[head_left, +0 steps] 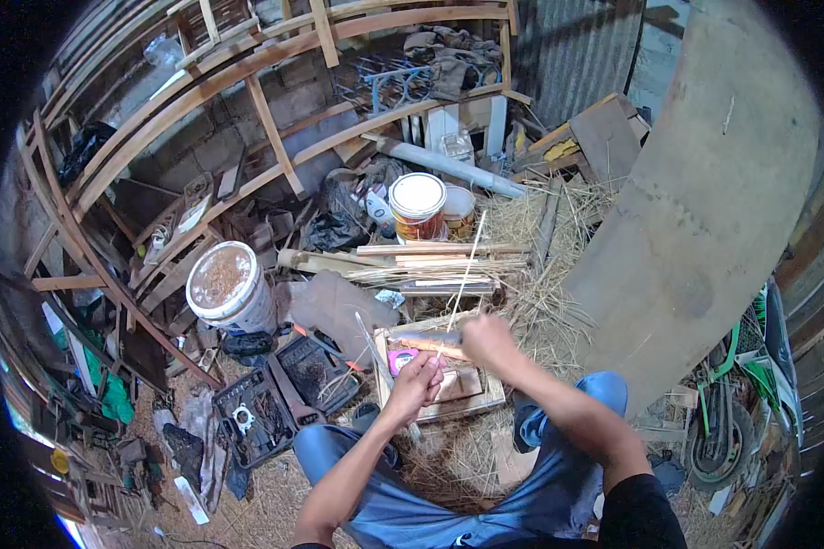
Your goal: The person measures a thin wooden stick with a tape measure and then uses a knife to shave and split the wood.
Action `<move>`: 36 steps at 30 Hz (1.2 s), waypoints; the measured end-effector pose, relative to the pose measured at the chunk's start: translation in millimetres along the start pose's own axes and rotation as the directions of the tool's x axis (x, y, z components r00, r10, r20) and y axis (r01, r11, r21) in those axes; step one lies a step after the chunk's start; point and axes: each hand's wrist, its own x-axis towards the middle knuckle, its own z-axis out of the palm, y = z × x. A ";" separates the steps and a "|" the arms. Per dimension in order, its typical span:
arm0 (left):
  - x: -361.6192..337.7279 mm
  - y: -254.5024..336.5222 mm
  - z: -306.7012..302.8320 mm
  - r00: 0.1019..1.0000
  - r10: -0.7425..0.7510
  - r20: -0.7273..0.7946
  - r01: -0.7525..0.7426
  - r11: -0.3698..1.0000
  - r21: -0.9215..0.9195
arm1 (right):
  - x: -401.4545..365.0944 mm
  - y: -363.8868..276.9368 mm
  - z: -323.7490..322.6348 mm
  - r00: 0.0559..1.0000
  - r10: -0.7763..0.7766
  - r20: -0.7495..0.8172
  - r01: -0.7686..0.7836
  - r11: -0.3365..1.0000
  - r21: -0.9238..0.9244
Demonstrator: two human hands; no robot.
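A long thin pale strip (pixel 470 265) rises from between my two hands and leans slightly right at its top. My left hand (pixel 417 384) is closed, its fingers pinched round the strip's lower end. To the right, my right hand (pixel 488 342) forms a fist beside the strip, over a blade-like tool (pixel 435 339) whose handle end is hidden in it. Below both hands sits a low wooden frame (pixel 494 392), with a pink tape measure (pixel 400 360) at its left side.
Sticks and wooden slats (pixel 430 261) lie beyond the frame. A white bucket (pixel 233 284) stands left, above an open black toolbox (pixel 256 412). Lidded paint cans (pixel 418 201) stand farther back. A large board (pixel 696 201) leans at the right, near shavings (pixel 558 311).
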 end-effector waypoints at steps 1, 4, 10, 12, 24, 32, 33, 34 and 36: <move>0.6 -1.9 1.5 1.000 -0.001 0.001 0.001 1.000 0.009 | -4.3 -7.8 6.0 1.000 -0.013 0.028 0.014 0.999 -0.039; -0.2 -7.0 5.3 0.984 0.154 -0.086 -0.135 0.972 0.190 | 9.1 11.8 11.2 0.997 0.067 0.037 -0.066 0.997 -0.034; -17.0 -16.1 2.3 0.997 -0.024 0.069 0.011 0.984 0.176 | 35.6 125.9 1.9 0.809 0.476 -0.346 -0.494 0.869 0.038; -20.5 -9.6 5.9 0.989 -0.105 0.100 0.085 0.978 0.189 | 29.2 159.9 -16.6 0.735 0.549 -0.399 -0.539 0.829 0.148; 4.1 -9.1 -7.2 0.994 0.100 -0.055 -0.084 0.967 0.240 | 3.6 0.7 13.7 0.999 0.046 -0.018 -0.046 0.999 -0.025; -6.5 -19.8 -9.5 0.963 0.259 -0.073 -0.159 0.768 0.621 | 24.2 105.3 -24.9 0.911 0.384 -0.148 -0.369 0.921 0.124; -3.4 -14.6 -10.6 0.948 0.312 -0.069 -0.194 0.734 0.651 | 17.6 78.3 -25.5 0.949 0.292 -0.118 -0.281 0.955 0.096; -0.7 -12.2 -9.9 0.937 0.336 -0.098 -0.195 0.733 0.652 | 11.1 56.3 -14.5 0.985 0.162 -0.066 -0.161 0.987 0.017; -0.3 -8.5 -5.5 0.916 0.395 -0.078 -0.237 0.685 0.689 | 10.4 37.7 -8.2 0.999 0.031 -0.007 -0.031 0.999 -0.044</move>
